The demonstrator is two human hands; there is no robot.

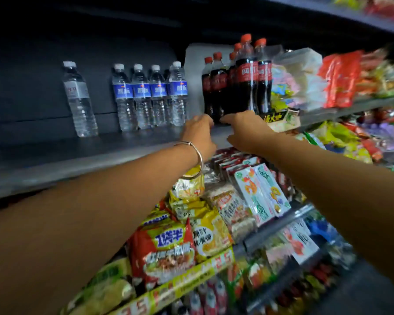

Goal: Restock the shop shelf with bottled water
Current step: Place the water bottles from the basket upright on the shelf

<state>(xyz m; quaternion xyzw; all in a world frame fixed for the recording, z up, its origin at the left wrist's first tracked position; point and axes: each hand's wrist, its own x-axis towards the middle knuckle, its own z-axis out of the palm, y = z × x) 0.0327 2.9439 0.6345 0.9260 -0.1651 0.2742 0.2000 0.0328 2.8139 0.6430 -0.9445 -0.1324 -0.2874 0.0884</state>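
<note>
Both arms reach to the dark grey metal shelf (pixel 82 153), the hands meeting at the foot of a cluster of dark cola bottles with red caps and red labels (pixel 237 83). The left hand (pixel 199 133), a thin silver bangle (pixel 195 155) on its wrist, curls its fingers near the leftmost cola bottle's base; whether its grip closes on anything I cannot tell. The right hand (pixel 246 130) lies fingers forward at the bottles' bases, its grip equally unclear. To the left stand four clear water bottles with blue labels and white caps (pixel 150 96), full and upright in a tight row, and apart from them one clear water bottle with a white label (pixel 79 98). Below lie bright instant-noodle packets (pixel 168 248).
</note>
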